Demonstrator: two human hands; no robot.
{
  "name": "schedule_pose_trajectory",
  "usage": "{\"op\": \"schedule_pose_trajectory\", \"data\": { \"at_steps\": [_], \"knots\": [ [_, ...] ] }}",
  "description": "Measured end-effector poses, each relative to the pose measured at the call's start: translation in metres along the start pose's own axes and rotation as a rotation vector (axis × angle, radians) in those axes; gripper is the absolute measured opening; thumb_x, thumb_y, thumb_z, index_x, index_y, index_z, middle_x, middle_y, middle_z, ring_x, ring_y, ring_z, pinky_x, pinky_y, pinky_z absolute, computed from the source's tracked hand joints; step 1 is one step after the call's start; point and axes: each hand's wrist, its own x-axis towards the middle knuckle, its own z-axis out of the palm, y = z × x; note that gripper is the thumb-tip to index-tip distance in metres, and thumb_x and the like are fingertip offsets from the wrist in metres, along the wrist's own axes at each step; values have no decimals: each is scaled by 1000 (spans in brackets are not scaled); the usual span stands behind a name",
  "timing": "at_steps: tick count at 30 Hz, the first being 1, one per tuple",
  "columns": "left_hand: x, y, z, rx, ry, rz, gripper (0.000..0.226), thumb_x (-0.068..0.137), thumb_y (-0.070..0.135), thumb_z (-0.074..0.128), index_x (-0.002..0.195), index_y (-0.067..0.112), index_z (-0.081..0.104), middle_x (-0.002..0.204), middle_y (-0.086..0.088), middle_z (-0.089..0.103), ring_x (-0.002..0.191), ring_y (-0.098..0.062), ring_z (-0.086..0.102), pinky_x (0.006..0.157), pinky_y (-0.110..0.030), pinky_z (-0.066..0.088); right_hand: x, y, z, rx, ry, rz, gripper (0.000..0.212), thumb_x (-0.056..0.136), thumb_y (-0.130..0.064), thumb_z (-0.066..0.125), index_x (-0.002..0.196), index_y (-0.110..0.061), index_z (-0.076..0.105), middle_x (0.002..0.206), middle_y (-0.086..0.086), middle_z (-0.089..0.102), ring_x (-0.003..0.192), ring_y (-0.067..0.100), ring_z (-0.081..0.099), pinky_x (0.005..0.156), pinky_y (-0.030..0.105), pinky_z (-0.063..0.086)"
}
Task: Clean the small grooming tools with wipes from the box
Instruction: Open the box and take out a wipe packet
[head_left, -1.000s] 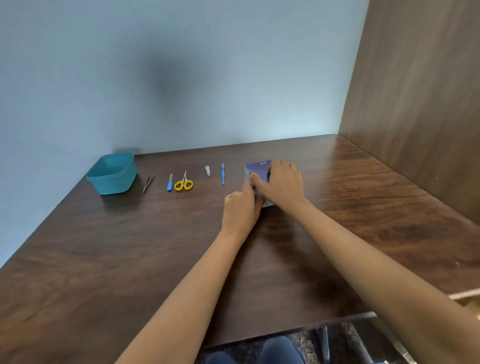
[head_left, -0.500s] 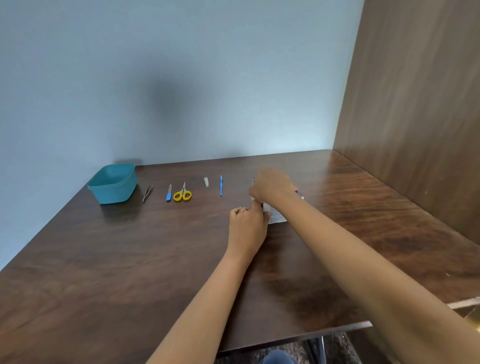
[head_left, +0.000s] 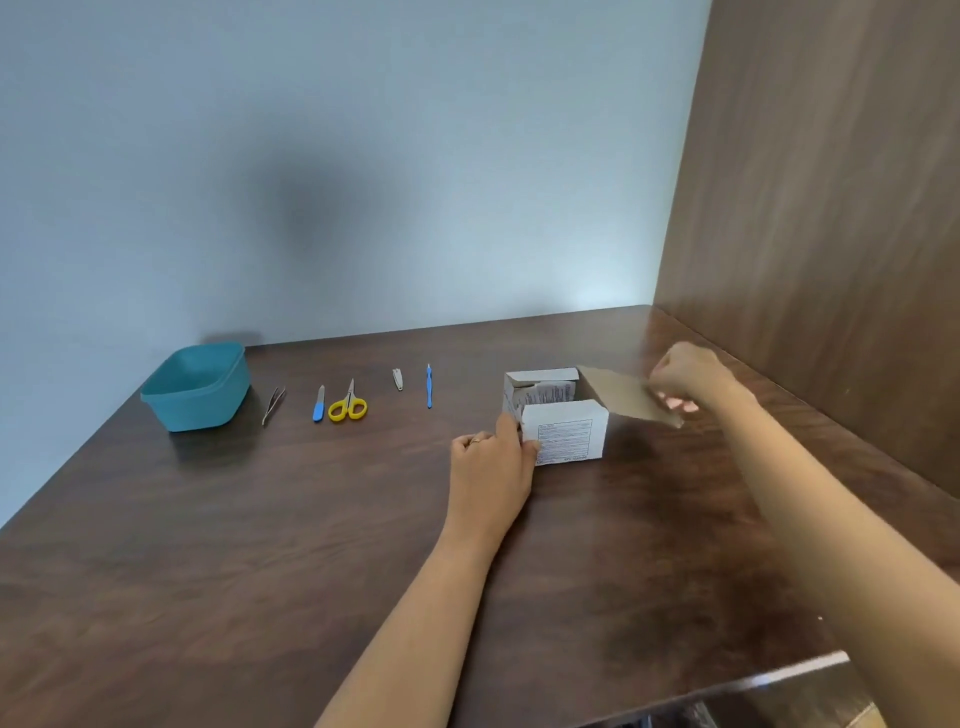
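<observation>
Right now your left hand (head_left: 491, 467) rests on the dark wooden table (head_left: 208, 545), its thumb and fingers pressed against the near left corner of the small white box (head_left: 563, 434), bracing it rather than wrapping around it. Your right hand (head_left: 685, 382) is raised to the right of the box, fingers closed in a pinch on the brown cardboard lid flap (head_left: 623, 396), which is swung open and out to the right. With the top open, you can see white packets (head_left: 545, 394) standing inside; their print is too small to read. The box sits right of the table's middle, well apart from the tools. Those lie in a loose row to its left: a blue-handled pick (head_left: 429, 387), nail clippers (head_left: 397, 379), yellow-handled scissors (head_left: 348, 404), a blue-handled file (head_left: 318, 404) just beside the scissors, and tweezers (head_left: 273, 405). At the far left end stands 1 teal plastic container (head_left: 195, 387), close to the pale blue wall (head_left: 363, 156).
</observation>
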Motion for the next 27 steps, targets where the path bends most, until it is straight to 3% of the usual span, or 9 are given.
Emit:
{"op": "schedule_pose_trajectory", "data": {
  "at_steps": [2,4,6,7,9,12,19,22,27],
  "knots": [
    [1,0,1,-20,16,6,32,89,37,36,97,11,54,76,-3,70,76,-25,66,78,-35,39,-9,4,12,27,19,8,30,66,-3,51,92,-2,67,100,14,66,89,33,64,79,41,56],
    [1,0,2,-39,36,17,30,89,36,40,94,10,54,71,-3,69,69,-26,65,73,-35,41,-10,-4,21,-80,271,-80,32,77,3,51,106,-3,62,110,17,60,105,38,54,84,43,51],
    [2,1,2,-39,51,36,28,90,35,41,89,10,53,61,-2,66,58,-25,63,67,-33,43,-11,-20,27,-203,552,-326,37,75,13,50,105,-5,64,108,18,61,106,40,49,81,46,49],
    [2,2,2,-25,56,43,28,91,35,39,87,11,52,57,0,64,52,-24,61,64,-32,43,-12,-31,31,-185,603,-485,39,71,16,52,99,-7,67,102,17,63,102,40,51,77,45,49],
    [3,3,3,10,72,56,31,89,37,34,83,12,51,50,2,60,45,-21,58,58,-29,43,-14,-52,40,-127,445,-717,32,71,12,55,87,-11,70,95,13,62,96,36,55,77,41,48],
    [5,4,4,49,87,72,29,87,37,35,80,14,51,45,4,56,40,-17,56,53,-25,43,-21,-74,56,-171,102,-810,14,79,-4,69,88,-14,71,104,6,52,100,25,53,84,36,45],
    [5,1,7,57,105,119,22,80,26,71,80,13,53,44,3,55,38,-16,54,51,-24,43,-24,-92,64,-362,193,-896,10,79,-16,70,88,-19,74,126,3,49,119,22,41,95,34,35],
    [6,1,8,40,110,130,23,80,24,73,83,11,54,46,1,57,40,-17,56,52,-26,43,-23,-89,63,-408,192,-918,15,84,-24,67,97,-24,75,135,0,43,125,21,35,99,32,28],
    [7,0,9,49,144,156,28,75,22,79,80,11,54,46,2,57,38,-15,55,49,-23,42,-25,-90,65,-488,193,-927,17,86,-24,62,99,-25,73,135,2,39,125,23,33,99,33,31]
  ]
}}
